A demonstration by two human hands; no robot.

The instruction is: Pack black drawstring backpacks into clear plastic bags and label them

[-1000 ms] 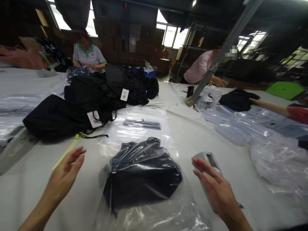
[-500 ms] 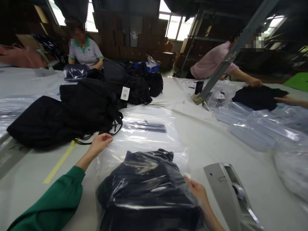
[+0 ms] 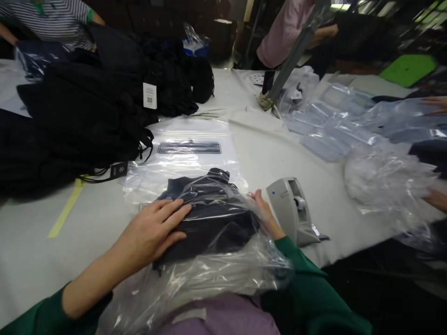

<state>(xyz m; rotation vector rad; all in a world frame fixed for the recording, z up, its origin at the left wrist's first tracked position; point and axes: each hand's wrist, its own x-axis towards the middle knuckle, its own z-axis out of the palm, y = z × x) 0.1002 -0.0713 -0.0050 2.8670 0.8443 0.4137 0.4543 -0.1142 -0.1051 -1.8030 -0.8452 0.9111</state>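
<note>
Fingers (image 3: 171, 223) stretched out and slightly parted, the left hand (image 3: 148, 232) is laid palm down on the clear bag (image 3: 223, 274), grasping nothing, pressing over the dark folded fabric (image 3: 213, 232) inside! Across on the other side, the right hand (image 3: 265, 216) is up against the bag's right edge, fingertips at the plastic, and whether they pinch it I cannot tell. The bag itself sits right in front of the person on the white table (image 3: 258, 158), its loose near end spilling over purple cloth (image 3: 226, 316). Just beyond it lies a flat printed bag (image 3: 195, 163), and just right of the right hand stands a grey dispenser (image 3: 288, 209). Over to the left, a big black heap (image 3: 87, 102) with a white tag (image 3: 150, 95), a yellow strip (image 3: 66, 209) on the tabletop near it, and far right, crumpled clear plastic (image 3: 380, 177)
</note>
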